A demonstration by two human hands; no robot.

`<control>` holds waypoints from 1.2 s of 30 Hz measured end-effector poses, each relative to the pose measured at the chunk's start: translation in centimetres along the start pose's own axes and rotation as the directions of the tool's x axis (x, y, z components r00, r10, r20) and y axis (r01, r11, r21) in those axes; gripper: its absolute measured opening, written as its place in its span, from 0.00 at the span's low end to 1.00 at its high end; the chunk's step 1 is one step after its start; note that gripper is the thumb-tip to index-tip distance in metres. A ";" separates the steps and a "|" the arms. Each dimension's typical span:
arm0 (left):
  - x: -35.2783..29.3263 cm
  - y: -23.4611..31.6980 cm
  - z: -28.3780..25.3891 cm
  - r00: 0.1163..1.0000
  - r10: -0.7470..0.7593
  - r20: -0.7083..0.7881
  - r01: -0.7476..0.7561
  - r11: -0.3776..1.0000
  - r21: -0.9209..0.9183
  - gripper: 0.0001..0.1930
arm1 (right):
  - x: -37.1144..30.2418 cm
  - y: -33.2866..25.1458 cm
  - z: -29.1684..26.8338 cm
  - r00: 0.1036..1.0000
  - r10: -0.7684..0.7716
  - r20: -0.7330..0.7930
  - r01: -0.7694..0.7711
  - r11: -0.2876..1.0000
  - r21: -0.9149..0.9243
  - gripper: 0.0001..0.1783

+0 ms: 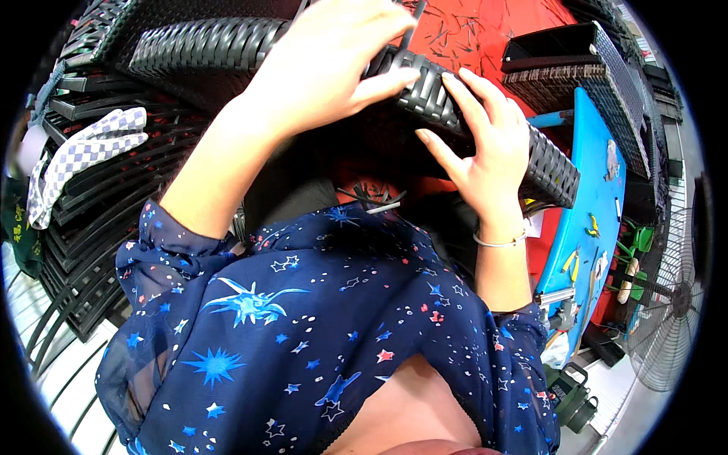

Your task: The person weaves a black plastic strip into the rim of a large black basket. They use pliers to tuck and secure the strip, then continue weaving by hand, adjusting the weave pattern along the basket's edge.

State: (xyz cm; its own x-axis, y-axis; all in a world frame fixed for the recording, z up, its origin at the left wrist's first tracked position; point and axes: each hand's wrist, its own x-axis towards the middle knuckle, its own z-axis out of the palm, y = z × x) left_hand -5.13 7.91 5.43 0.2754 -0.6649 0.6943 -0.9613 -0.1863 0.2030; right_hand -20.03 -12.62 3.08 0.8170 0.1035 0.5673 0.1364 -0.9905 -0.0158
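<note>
A black woven wicker frame [205, 47] curves across the top of the view in front of me, its thick rim wrapped in flat glossy strips. My left hand [326, 64] is over the rim, its fingers closed around a narrow dark strip [411, 34] that stands up from the weave. The left thumb lies along the rim. To its right, my right hand [491, 144] rests on the same rim with fingers stretched and apart, the thumb pointing toward the left hand. Part of the frame is hidden behind both hands.
Black strip cuttings [447, 34] litter a red surface beyond the frame. A blue table [580, 197] at right carries yellow-handled pliers [571, 260]. Behind it stand woven boxes [607, 91]; a fan [679, 303] is far right. A checkered glove [91, 152] lies on stacked black frames [98, 212] at left.
</note>
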 end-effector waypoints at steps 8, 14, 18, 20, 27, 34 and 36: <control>-1.5 -2.0 2.1 0.998 0.056 0.035 -0.048 0.976 -0.210 0.17 | 0.1 -0.2 0.2 1.000 -0.005 -0.024 0.005 1.000 0.015 0.36; -0.6 -1.9 2.0 0.987 0.001 0.162 0.054 0.942 -0.332 0.14 | -0.1 0.3 0.1 0.999 -0.006 -0.042 0.008 0.999 0.031 0.35; -0.5 -1.6 2.0 0.985 0.084 0.148 -0.032 0.946 -0.323 0.13 | -0.3 0.6 0.2 0.999 0.000 -0.039 0.001 0.999 0.034 0.34; -0.8 -1.5 2.1 0.982 0.063 0.176 0.003 0.936 -0.353 0.11 | -0.5 0.5 0.3 0.999 0.002 -0.038 -0.001 1.000 0.026 0.34; -1.3 -2.0 2.8 0.985 0.162 0.057 -0.139 0.947 -0.289 0.10 | -0.2 0.4 0.2 1.000 0.008 -0.014 -0.008 1.000 0.000 0.35; -2.3 -3.4 4.1 0.989 0.144 -0.032 -0.147 0.951 -0.272 0.08 | 0.6 0.3 1.0 0.997 0.000 0.077 -0.001 1.000 0.013 0.36; -2.1 -3.5 4.3 0.990 0.139 -0.038 -0.144 0.943 -0.299 0.07 | 0.2 0.3 0.5 0.996 -0.002 0.090 0.003 1.000 -0.005 0.37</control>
State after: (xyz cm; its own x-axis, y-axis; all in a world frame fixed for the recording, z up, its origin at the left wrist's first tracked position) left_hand -2.42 6.85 0.28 0.1389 -0.6565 0.7414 -0.9448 0.1364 0.2978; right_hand -19.58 -12.89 2.79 0.8636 0.1132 0.4913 0.1358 -0.9907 -0.0103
